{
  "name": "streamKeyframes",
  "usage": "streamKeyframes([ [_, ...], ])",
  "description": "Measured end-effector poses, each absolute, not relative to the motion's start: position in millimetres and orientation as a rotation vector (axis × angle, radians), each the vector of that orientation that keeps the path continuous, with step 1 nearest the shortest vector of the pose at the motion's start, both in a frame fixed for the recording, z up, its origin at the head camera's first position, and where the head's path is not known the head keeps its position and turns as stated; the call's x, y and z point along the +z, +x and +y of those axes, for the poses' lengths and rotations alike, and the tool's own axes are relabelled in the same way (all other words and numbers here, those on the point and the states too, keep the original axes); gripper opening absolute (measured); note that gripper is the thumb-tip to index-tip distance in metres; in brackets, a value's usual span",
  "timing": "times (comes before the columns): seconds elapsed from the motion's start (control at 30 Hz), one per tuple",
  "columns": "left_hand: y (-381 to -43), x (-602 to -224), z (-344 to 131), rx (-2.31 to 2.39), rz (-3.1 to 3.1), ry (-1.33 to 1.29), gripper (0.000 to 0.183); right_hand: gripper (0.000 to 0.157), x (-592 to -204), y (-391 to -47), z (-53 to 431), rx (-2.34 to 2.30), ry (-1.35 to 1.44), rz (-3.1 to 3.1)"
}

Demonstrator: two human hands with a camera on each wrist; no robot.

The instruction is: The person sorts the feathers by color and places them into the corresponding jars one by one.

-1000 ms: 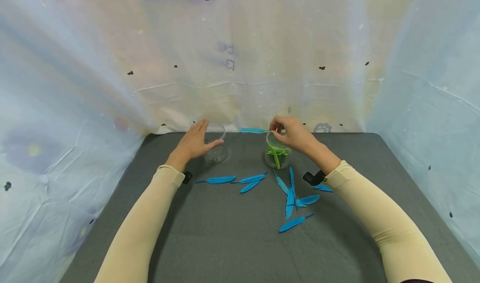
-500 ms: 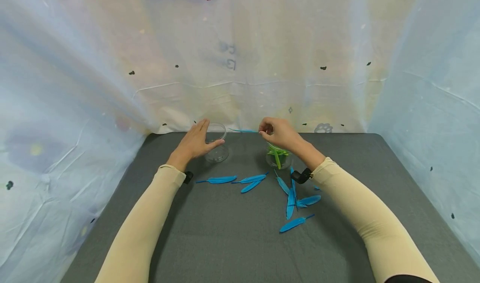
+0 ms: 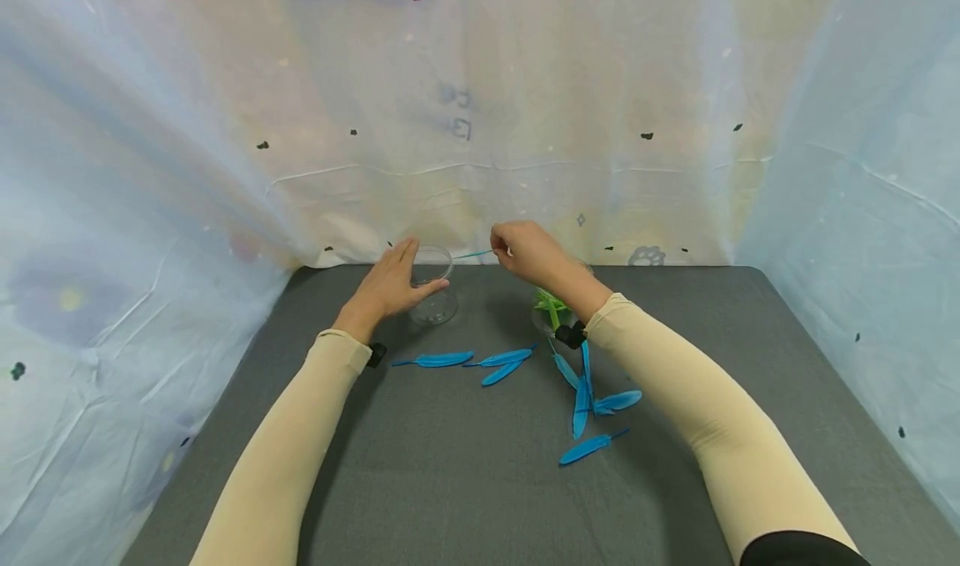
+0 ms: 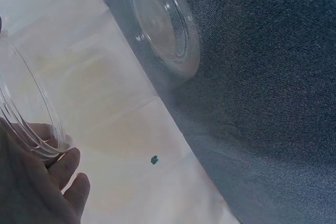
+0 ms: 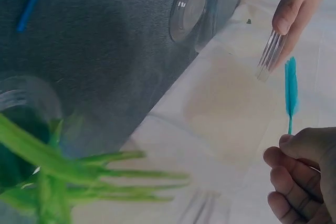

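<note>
Feather point(image 5: 291, 90), blue — pinched by its quill in right hand point(image 3: 528, 249), raised near the clear jar point(image 3: 433, 309). Left hand point(image 3: 386, 284) — thumb and fingers about that jar. Step, I judge: transfer; next calls for tipping the feather over the rim and releasing.

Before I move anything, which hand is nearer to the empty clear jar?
Left. The left hand is touching the empty clear jar, holding it near the rim. The right hand is apart from it, to its right, pinching a blue feather.
</note>
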State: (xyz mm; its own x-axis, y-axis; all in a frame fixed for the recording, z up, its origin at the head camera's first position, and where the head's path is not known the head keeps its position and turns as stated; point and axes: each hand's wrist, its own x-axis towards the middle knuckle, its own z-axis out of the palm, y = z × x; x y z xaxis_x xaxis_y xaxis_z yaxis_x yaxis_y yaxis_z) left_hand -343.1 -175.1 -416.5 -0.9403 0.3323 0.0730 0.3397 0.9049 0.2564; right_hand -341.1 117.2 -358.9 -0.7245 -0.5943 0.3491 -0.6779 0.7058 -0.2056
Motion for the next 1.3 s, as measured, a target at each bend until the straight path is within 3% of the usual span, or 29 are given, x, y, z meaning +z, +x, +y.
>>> streamKeyframes([
  [0.73, -340.7, -416.4, -177.7, -0.445, -3.038, -0.538, 0.112, 0.018, -352.1, -349.0, 60.8, 0.050, 1.032, -2.667],
  [1.0, -340.3, -416.5, -178.6, -0.451, -3.035, -0.550, 0.112, 0.015, -354.7, -347.6, 41.2, -0.111, 1.033, -2.663],
  [1.17, -340.7, -417.3, -177.3, -0.444, -3.025, -0.558, 0.110, 0.013, -357.3, -345.7, 36.7, 0.039, 1.071, -2.689],
  [1.3, -341.6, -418.1, -176.0, -0.431, -3.032, -0.555, 0.110, 0.020, -358.5, -344.3, 38.7, 0.251, 1.080, -2.755],
])
